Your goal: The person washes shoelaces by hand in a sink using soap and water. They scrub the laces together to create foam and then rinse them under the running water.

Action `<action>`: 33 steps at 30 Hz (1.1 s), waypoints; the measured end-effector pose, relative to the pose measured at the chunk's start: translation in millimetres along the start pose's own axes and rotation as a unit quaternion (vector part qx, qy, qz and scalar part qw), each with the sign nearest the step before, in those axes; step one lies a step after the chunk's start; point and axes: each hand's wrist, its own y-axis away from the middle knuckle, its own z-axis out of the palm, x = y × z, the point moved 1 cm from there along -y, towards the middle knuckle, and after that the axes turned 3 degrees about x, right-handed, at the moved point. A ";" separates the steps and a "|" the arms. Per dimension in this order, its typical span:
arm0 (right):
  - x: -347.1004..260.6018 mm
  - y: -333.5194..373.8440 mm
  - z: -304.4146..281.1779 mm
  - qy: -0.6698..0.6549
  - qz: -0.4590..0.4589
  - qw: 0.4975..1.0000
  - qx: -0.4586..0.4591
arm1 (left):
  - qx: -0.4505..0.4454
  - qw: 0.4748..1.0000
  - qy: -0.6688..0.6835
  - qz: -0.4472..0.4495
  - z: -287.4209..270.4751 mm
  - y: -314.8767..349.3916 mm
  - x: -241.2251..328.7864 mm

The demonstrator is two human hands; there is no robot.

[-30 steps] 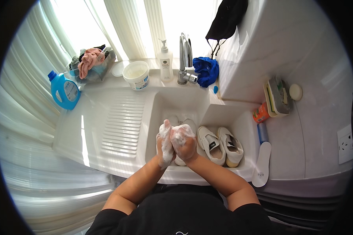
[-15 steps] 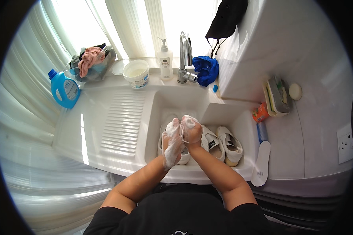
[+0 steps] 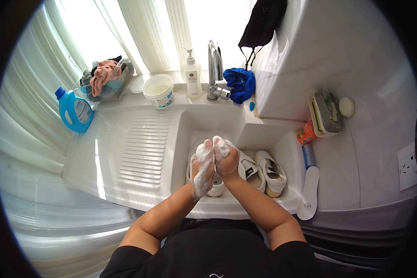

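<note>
Both my hands are held together above the white sink (image 3: 236, 116), thick with soap foam. My left hand (image 3: 203, 164) is closed, its knuckles against the other hand. My right hand (image 3: 225, 160) is likewise curled shut. A thin white lace is between them, mostly hidden by fingers and suds. Below, partly covered by my hands, a white shoe (image 3: 216, 189) lies in the basin. To its right a second white shoe (image 3: 251, 173) and a third white shoe (image 3: 271, 173) rest side by side, openings up.
A ribbed washboard (image 3: 146, 148) adjoins the basin on the left. Behind stand a blue detergent bottle (image 3: 76, 111), white tub (image 3: 158, 91), pump bottle (image 3: 192, 76), faucet (image 3: 213, 74) and blue cloth (image 3: 241, 85). At right lie a white insole (image 3: 308, 194) and blue brush (image 3: 309, 155).
My hands have pressed closer together, and the loop of white lace that showed between them is now hardly visible. The view has shifted slightly; the shoes stay put.
</note>
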 end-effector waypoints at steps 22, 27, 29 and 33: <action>30.3 -10.7 -31.3 -0.278 0.316 0.901 -0.105 | -0.061 0.942 0.293 -0.154 -19.9 -2.6 59.3; 29.4 7.5 -3.0 -0.380 0.501 0.759 -0.168 | -0.085 0.939 0.291 -0.161 -4.4 3.1 60.5; -8.2 3.2 -18.4 -0.461 0.520 0.685 -0.219 | -0.113 0.956 0.229 -0.144 -12.6 0.5 53.8; 8.3 -4.8 -12.6 -0.483 0.406 0.766 -0.125 | -0.056 0.996 -0.047 -0.059 -23.2 0.0 30.9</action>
